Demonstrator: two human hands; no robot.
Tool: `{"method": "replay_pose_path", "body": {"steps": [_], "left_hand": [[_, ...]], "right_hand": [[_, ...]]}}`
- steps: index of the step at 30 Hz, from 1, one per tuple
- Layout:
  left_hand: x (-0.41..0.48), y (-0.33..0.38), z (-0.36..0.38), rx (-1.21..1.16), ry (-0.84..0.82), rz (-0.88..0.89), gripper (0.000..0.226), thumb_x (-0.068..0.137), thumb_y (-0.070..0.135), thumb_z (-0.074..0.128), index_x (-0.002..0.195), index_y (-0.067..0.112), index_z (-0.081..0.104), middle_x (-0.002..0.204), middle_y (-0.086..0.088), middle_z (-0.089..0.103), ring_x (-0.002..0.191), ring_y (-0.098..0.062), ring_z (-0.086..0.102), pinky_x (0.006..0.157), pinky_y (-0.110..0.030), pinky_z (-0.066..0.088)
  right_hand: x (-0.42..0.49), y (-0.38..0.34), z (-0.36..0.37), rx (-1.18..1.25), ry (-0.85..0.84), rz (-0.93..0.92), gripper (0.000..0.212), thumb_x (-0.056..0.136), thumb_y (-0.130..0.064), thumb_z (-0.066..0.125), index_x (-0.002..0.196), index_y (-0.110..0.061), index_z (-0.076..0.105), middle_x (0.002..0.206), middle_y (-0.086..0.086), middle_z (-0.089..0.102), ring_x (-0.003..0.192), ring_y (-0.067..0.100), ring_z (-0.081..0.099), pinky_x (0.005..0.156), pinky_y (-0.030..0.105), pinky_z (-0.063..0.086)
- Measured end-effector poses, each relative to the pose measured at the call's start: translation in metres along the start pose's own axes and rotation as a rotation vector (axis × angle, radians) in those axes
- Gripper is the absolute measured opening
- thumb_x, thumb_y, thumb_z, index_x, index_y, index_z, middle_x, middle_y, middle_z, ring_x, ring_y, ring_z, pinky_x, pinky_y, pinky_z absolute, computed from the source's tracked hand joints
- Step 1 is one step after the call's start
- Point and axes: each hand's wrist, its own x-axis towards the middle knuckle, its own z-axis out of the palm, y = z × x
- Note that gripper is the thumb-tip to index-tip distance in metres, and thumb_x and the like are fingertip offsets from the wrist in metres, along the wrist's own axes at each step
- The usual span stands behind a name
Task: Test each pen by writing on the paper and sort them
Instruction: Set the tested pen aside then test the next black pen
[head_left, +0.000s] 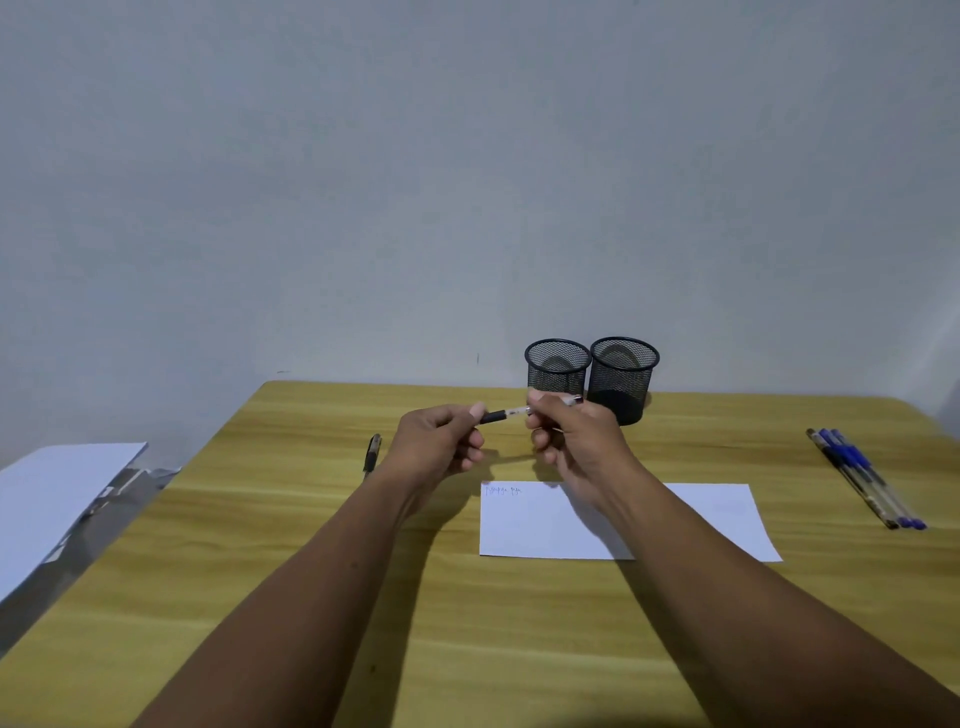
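I hold one clear pen (511, 413) with a black grip level above the table, between both hands. My left hand (441, 441) pinches its black end; my right hand (569, 441) grips the clear barrel. Below lies a white sheet of paper (535, 530) with a short line of blue writing at its top left corner. Two black mesh pen cups (558, 366) (623, 376) stand side by side behind my hands. A bunch of blue and black pens (862, 475) lies at the right. A single black pen (372, 452) lies to the left of my left hand.
The wooden table (311, 571) ends against a plain grey wall. A white sheet and grey clutter (57, 499) sit off the table's left edge.
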Motion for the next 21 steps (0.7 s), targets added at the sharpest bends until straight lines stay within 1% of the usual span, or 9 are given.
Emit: {"method": "replay_pose_path", "body": {"steps": [2, 5, 9, 12, 15, 18, 21], "left_hand": [[-0.004, 0.001, 0.006, 0.015, -0.053, -0.002, 0.026, 0.092, 0.025, 0.07, 0.1, 0.0, 0.067, 0.063, -0.005, 0.061, 0.052, -0.016, 0.057, 0.049, -0.022, 0.048], [-0.009, 0.0, 0.006, 0.042, -0.132, -0.024, 0.024, 0.091, 0.026, 0.071, 0.091, 0.005, 0.06, 0.061, -0.008, 0.06, 0.053, -0.019, 0.06, 0.05, -0.024, 0.049], [-0.013, -0.002, -0.001, 0.048, -0.217, -0.069, 0.025, 0.09, 0.027, 0.071, 0.088, 0.006, 0.057, 0.058, -0.008, 0.056, 0.054, -0.02, 0.062, 0.048, -0.022, 0.048], [-0.015, -0.002, -0.002, 0.02, -0.239, -0.095, 0.023, 0.092, 0.026, 0.069, 0.088, 0.006, 0.058, 0.058, -0.008, 0.055, 0.054, -0.02, 0.063, 0.046, -0.021, 0.047], [-0.015, -0.002, -0.002, 0.04, -0.244, -0.101, 0.022, 0.092, 0.027, 0.069, 0.088, 0.007, 0.059, 0.059, -0.008, 0.056, 0.053, -0.019, 0.062, 0.048, -0.021, 0.047], [-0.016, -0.002, -0.001, 0.05, -0.25, -0.095, 0.024, 0.091, 0.028, 0.07, 0.084, 0.01, 0.057, 0.059, -0.008, 0.057, 0.053, -0.019, 0.061, 0.05, -0.023, 0.045], [-0.019, -0.001, -0.004, 0.028, -0.285, -0.098, 0.025, 0.089, 0.027, 0.071, 0.078, 0.012, 0.055, 0.059, -0.008, 0.053, 0.053, -0.019, 0.06, 0.05, -0.022, 0.044]], "right_hand": [[-0.004, 0.002, 0.003, -0.05, -0.037, 0.007, 0.011, 0.093, -0.015, 0.074, 0.085, -0.011, 0.067, 0.062, 0.003, 0.062, 0.046, 0.01, 0.047, 0.04, 0.02, 0.031], [-0.004, 0.003, 0.002, -0.098, -0.036, -0.002, 0.02, 0.092, -0.016, 0.076, 0.078, -0.013, 0.063, 0.059, 0.003, 0.061, 0.042, 0.009, 0.047, 0.039, 0.02, 0.031], [-0.003, 0.0, -0.003, -0.173, -0.082, -0.002, 0.022, 0.094, -0.017, 0.074, 0.078, -0.012, 0.06, 0.06, 0.004, 0.061, 0.042, 0.008, 0.048, 0.04, 0.019, 0.033], [-0.003, 0.0, -0.001, -0.185, -0.097, -0.006, 0.023, 0.095, -0.016, 0.072, 0.077, -0.012, 0.059, 0.059, 0.004, 0.06, 0.042, 0.009, 0.048, 0.04, 0.02, 0.033], [-0.005, 0.004, 0.001, -0.167, -0.125, 0.004, 0.02, 0.095, -0.016, 0.071, 0.079, -0.011, 0.061, 0.06, 0.006, 0.06, 0.042, 0.01, 0.048, 0.039, 0.02, 0.032], [-0.007, 0.004, 0.003, -0.195, -0.167, -0.003, 0.021, 0.095, -0.017, 0.072, 0.076, -0.011, 0.065, 0.061, 0.007, 0.061, 0.043, 0.011, 0.048, 0.039, 0.019, 0.033], [-0.007, -0.002, 0.002, -0.24, -0.207, 0.005, 0.025, 0.095, -0.015, 0.072, 0.073, -0.01, 0.062, 0.062, 0.008, 0.063, 0.045, 0.011, 0.05, 0.04, 0.018, 0.036]]}}
